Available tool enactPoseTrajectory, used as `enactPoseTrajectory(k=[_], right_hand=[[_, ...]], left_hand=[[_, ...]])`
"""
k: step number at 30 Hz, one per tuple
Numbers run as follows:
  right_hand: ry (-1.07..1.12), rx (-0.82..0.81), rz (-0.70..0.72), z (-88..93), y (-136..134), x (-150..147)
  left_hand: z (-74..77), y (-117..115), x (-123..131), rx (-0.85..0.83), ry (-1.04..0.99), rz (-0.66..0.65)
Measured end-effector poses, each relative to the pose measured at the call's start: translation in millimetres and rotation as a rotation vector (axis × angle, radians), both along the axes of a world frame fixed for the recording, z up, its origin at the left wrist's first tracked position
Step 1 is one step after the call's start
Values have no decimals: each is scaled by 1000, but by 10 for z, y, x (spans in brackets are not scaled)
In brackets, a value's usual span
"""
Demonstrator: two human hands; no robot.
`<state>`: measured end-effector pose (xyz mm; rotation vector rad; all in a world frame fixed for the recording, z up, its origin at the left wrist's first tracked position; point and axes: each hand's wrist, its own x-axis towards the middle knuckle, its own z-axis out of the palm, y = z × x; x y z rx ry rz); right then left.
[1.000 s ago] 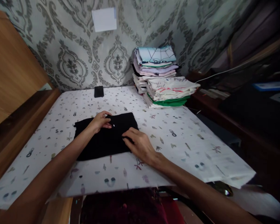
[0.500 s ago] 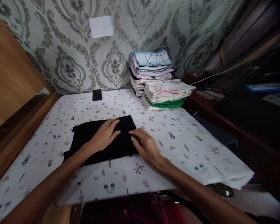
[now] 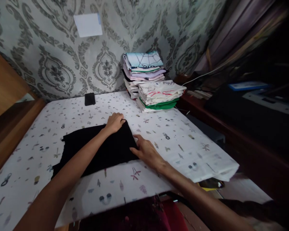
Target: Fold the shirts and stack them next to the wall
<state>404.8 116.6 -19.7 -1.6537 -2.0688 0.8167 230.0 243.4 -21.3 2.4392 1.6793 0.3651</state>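
Observation:
A black folded garment [image 3: 93,149] lies flat on the table covered with a white patterned cloth [image 3: 156,128]. At its far right corner, my left hand [image 3: 115,122] has its fingers curled over the far edge, with the thumb against the fabric, pinching it. My right hand [image 3: 146,151] rests at the garment's right edge. Its thumb lies on the black fabric and its index finger stretches along the edge, with a gap between them. My left forearm crosses over part of the garment.
Folded clothes stand in two stacks at the back right, a taller stack [image 3: 144,69] and a lower stack [image 3: 160,94]. A dark, flat rectangular object [image 3: 90,99] lies near the patterned wall. Wooden furniture [image 3: 7,86] borders the left side; a dark red surface [image 3: 197,106] is at right.
My left hand has moved from lying on the garment to its far edge and closed there. My right hand has shifted slightly toward the near right corner. The view has turned a little right.

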Motion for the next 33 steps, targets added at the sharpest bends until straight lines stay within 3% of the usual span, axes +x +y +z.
enactPoseTrajectory(k=[4, 8, 13, 15, 18, 20, 23, 27, 31, 33], right_hand=[[33, -39, 8, -16, -1, 26], [138, -64, -6, -24, 40, 63], [328, -57, -87, -58, 157, 45], [441, -136, -152, -60, 226, -11], [701, -392, -160, -6, 314, -134], [839, -536, -106, 68, 337, -225], [937, -607, -39, 189, 311, -355], [985, -535, 29, 304, 245, -533], [974, -486, 131, 370, 237, -840], [977, -467, 215, 387, 240, -1078]], left_hand=[[-79, 9, -27, 59, -36, 23], [-11, -59, -131, 74, -114, 7], [73, -551, -419, 47, -191, -40], [23, -816, -495, 46, -151, -36], [-112, -1092, -510, 0, -64, 39], [-188, -1159, -486, -41, -43, 84], [-222, -1155, -473, -76, -76, 108], [-112, -1161, -591, -133, -298, 88], [131, -1230, -850, -140, -750, 161], [253, -1264, -1022, -232, -1010, 236]])
